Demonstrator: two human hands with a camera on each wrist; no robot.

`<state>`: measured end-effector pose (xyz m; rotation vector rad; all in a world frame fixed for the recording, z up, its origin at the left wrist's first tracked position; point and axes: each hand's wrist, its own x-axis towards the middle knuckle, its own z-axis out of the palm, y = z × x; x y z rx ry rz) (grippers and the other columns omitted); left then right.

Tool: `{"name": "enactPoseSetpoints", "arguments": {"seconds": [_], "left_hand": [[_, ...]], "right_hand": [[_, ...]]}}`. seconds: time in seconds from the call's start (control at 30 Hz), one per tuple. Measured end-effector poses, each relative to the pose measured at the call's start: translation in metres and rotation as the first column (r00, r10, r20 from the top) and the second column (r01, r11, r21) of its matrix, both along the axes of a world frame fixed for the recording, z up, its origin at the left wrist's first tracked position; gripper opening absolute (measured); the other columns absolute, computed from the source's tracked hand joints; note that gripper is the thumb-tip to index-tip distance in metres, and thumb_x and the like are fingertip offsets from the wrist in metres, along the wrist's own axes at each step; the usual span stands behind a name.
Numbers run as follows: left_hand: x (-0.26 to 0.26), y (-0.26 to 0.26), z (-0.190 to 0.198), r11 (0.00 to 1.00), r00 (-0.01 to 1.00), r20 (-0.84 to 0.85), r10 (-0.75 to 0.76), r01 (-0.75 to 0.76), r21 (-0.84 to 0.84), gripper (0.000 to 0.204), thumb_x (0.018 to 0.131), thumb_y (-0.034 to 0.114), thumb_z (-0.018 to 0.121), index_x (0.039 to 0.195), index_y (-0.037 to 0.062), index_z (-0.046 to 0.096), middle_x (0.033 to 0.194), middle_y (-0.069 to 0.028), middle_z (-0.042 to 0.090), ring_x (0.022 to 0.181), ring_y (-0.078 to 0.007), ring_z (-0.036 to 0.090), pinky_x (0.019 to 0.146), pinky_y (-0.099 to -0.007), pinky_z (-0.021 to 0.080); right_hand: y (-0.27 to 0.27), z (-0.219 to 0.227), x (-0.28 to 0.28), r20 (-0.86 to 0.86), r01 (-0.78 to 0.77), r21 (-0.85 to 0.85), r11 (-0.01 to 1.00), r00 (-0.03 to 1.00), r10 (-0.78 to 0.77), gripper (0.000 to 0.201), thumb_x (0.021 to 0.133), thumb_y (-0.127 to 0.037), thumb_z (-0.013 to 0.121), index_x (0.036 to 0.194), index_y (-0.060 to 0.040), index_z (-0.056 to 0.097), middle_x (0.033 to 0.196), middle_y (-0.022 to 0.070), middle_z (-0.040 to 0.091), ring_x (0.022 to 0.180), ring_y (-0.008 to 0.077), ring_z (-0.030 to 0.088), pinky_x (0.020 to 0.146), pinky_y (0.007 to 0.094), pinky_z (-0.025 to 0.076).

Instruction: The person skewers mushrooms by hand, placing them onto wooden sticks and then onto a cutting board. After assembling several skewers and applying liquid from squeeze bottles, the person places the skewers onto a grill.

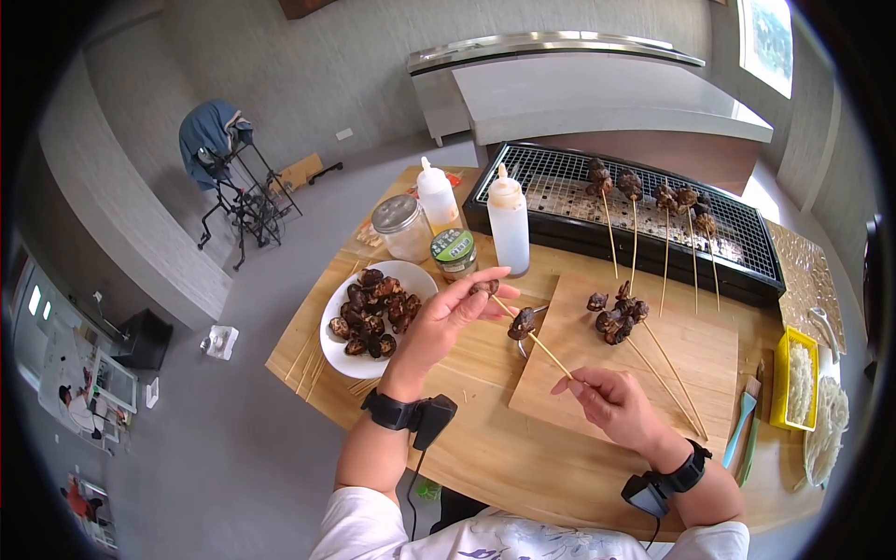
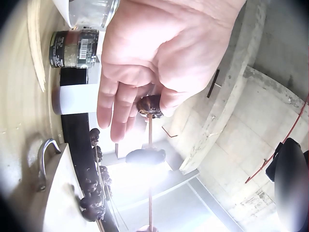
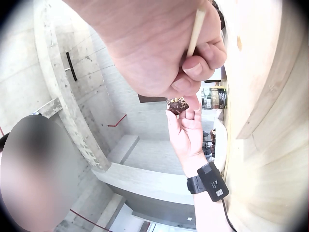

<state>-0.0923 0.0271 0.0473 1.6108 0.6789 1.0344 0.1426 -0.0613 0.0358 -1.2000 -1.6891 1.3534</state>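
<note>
Where the skewer is: while the person's left grip (image 1: 446, 317) and right grip (image 1: 611, 401) hold it, we see the wooden skewer (image 1: 551, 357) raised slantwise above the tabletop (image 1: 485, 448), by the cutting board's left edge in the head view.
Left grip: we see it narrow, thumb and finger pinching a dark mushroom (image 1: 484, 287) at the skewer's upper end; its other fingers reach out fairly straight.
Right grip: we find its fingers curled round the lower stick.
Second mushroom: we see this piece (image 1: 522, 324) threaded between the two grips, touching neither.
Cutting board: we find it (image 1: 541, 392) on the middle of the tabletop, with two loaded skewers (image 1: 614, 325) whose sticks point to its near right corner.
Grill: we see it (image 1: 541, 177) along the far edge, five loaded skewers (image 1: 634, 233) on it, sticks jutting over its near rim.
Plate: toward the left edge we find the white plate (image 1: 420, 280), heaped with mushrooms (image 1: 373, 313).
Bottles and jars: we see two squeeze bottles (image 1: 509, 238) and two jars (image 1: 454, 247) toward the far left corner.
Yellow box: by the right edge we see it (image 1: 791, 425) holding white shreds (image 1: 800, 378).
</note>
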Motion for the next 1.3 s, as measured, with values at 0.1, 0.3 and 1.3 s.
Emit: {"name": "enactPoseSetpoints", "arguments": {"seconds": [0.1, 0.3, 1.3], "left_hand": [[-0.001, 0.000, -0.001, 1.000, 1.000, -0.022, -0.022, 0.022, -0.003, 0.044, 0.093, 0.030, 0.041, 0.125, -0.0004, 0.041, 0.111, -0.0148, 0.056, 0.094, -0.0177, 0.057, 0.086, -0.0292, 0.045], [0.001, -0.002, -0.001, 0.998, 0.994, -0.094, -0.058, 0.061, 0.033, 0.038, 0.094, 0.026, 0.041, 0.126, 0.0055, 0.043, 0.110, -0.0091, 0.057, 0.094, -0.0127, 0.056, 0.085, -0.0263, 0.045], [0.014, -0.005, -0.014, 0.957, 0.955, -0.269, 0.128, -0.048, 0.286, 0.028, 0.092, 0.022, 0.047, 0.116, 0.0089, 0.050, 0.075, -0.0041, 0.058, 0.061, -0.0102, 0.047, 0.057, -0.0235, 0.040]], "right_hand": [[0.000, -0.001, 0.000, 0.004, -0.002, 0.004, 1.000, 1.000, 0.002, 0.018, 0.088, -0.008, 0.046, 0.093, -0.0020, 0.062, 0.050, 0.0001, 0.033, 0.046, 0.0082, 0.030, 0.044, 0.0257, 0.029], [0.001, -0.002, 0.000, -0.020, -0.007, -0.015, 1.000, 1.000, 0.006, 0.018, 0.089, -0.008, 0.046, 0.094, -0.0018, 0.062, 0.050, -0.0006, 0.032, 0.047, 0.0071, 0.030, 0.044, 0.0248, 0.028], [0.000, -0.008, -0.005, -0.052, 0.046, 0.008, 0.999, 0.998, -0.046, 0.018, 0.091, -0.011, 0.046, 0.091, -0.0016, 0.061, 0.051, -0.0066, 0.031, 0.046, 0.0018, 0.027, 0.041, 0.0213, 0.021]]}}
